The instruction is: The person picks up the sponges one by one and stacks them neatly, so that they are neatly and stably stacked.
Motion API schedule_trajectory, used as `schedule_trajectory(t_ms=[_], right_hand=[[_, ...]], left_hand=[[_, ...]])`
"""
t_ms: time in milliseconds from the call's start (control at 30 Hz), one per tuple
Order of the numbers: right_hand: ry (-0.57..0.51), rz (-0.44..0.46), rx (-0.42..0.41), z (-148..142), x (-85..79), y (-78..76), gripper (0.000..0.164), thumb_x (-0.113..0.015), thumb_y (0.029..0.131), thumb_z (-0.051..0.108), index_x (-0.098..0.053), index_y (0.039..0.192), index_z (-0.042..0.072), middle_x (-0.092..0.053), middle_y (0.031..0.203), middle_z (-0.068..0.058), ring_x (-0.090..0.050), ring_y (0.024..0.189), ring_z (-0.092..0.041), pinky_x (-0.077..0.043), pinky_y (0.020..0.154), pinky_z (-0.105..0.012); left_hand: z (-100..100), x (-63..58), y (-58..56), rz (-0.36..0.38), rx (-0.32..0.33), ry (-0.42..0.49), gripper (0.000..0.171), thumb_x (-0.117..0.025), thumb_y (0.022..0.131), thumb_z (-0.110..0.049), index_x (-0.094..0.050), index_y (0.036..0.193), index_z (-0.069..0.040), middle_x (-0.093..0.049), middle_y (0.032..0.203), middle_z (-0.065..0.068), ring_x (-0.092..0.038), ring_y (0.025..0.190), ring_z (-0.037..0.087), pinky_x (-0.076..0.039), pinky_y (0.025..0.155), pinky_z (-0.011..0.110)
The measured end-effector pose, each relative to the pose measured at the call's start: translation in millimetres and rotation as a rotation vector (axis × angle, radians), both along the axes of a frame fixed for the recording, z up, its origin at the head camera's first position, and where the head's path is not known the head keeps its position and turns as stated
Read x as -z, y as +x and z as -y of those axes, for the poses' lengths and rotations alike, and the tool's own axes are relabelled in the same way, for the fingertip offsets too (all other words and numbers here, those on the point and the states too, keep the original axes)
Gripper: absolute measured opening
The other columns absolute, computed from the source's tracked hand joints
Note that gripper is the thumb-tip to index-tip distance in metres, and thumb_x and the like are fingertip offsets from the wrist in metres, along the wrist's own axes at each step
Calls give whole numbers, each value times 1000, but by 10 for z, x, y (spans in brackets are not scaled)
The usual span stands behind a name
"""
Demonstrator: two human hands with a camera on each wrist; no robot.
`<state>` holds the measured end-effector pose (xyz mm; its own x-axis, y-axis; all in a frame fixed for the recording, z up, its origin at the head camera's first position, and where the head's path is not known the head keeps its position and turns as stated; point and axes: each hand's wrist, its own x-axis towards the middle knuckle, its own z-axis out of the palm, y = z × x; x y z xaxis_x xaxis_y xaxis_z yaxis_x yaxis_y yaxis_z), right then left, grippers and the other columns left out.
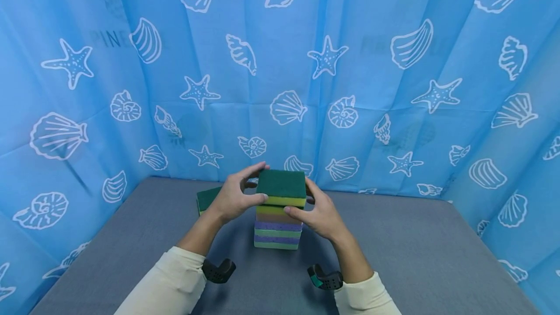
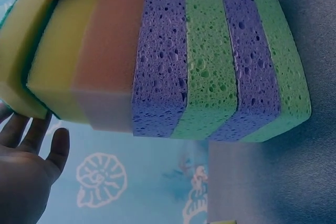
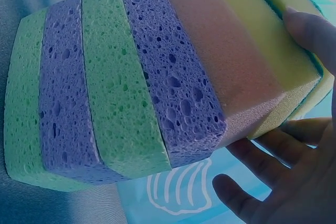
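Note:
A stack of sponges stands upright on the grey surface. Its lower part alternates light green and purple porous sponges. Above them come a pinkish-orange layer and a yellow sponge with a green scouring side. On top lies another yellow sponge with a dark green scouring face. My left hand holds this top sponge at its left, thumb in front and fingers round the side. At the right, my right hand grips the yellow sponge just below, its thumb on the front edge.
A loose green-topped sponge lies behind my left forearm, partly hidden. Black wrist devices hang beneath both wrists. A blue curtain with white shell prints closes off the back and sides of the grey surface.

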<state>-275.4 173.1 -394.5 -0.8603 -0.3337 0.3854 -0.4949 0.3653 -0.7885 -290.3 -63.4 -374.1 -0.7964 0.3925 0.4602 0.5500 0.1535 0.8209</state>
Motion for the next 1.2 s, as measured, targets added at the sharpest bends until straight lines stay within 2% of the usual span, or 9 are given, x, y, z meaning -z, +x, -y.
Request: schedule_trajectory(t_ms=[167, 400, 600, 800, 967, 1100, 1200], right_hand=[[7, -7, -11, 34, -185, 141, 70, -73, 84, 12, -38, 144, -2, -58, 120, -15, -52, 112, -34, -41, 91, -58], [-1, -12, -6, -26, 92, -69, 77, -76, 84, 21, -34, 149, 12, -55, 127, -9, -50, 118, -29, -39, 93, -59], [-5, -11, -6, -43, 132, -109, 77, -76, 83, 32, -36, 148, 20, -56, 126, -3, -50, 118, -24, -38, 94, -59], [8, -5, 2, -43, 125, -98, 78, -76, 83, 33, -36, 148, 20, -56, 126, -2, -49, 118, -24, -38, 94, -59], [-4, 13, 3, -51, 112, -100, 78, -73, 86, 34, -33, 150, 18, -54, 129, -6, -48, 120, -26, -37, 96, -58], [-39, 24, 39, -53, 91, -88, 79, -66, 90, 37, -25, 153, 11, -46, 140, -13, -43, 127, -30, -33, 100, -58], [-93, -12, 65, -52, 67, -72, 76, -60, 95, 34, -21, 154, 7, -38, 146, -17, -39, 131, -33, -31, 101, -59]], left_hand=[[-8, 4, -7, 4, 3, -8, 71, -67, 83, -12, -37, 148, -4, -45, 143, 15, -41, 130, 31, -36, 99, 53], [-5, 31, -15, 19, 13, 1, 71, -67, 83, -12, -37, 148, -3, -44, 143, 16, -40, 130, 31, -36, 100, 54], [-3, 45, -40, 34, 11, -3, 71, -66, 84, -12, -37, 148, -4, -44, 143, 15, -39, 131, 32, -35, 100, 54], [-7, 47, -55, 47, 20, 0, 72, -65, 84, -13, -35, 150, -7, -43, 143, 17, -40, 130, 34, -36, 98, 56], [-9, 43, -60, 45, 11, -16, 72, -64, 84, -15, -35, 150, -10, -44, 143, 14, -40, 130, 33, -36, 98, 56], [-7, 41, -56, 48, 8, -21, 73, -64, 84, -16, -35, 150, -10, -44, 143, 13, -40, 130, 33, -36, 98, 56], [-8, 41, -55, 48, 8, -25, 73, -64, 84, -16, -35, 150, -11, -44, 143, 12, -40, 130, 33, -36, 98, 56]])
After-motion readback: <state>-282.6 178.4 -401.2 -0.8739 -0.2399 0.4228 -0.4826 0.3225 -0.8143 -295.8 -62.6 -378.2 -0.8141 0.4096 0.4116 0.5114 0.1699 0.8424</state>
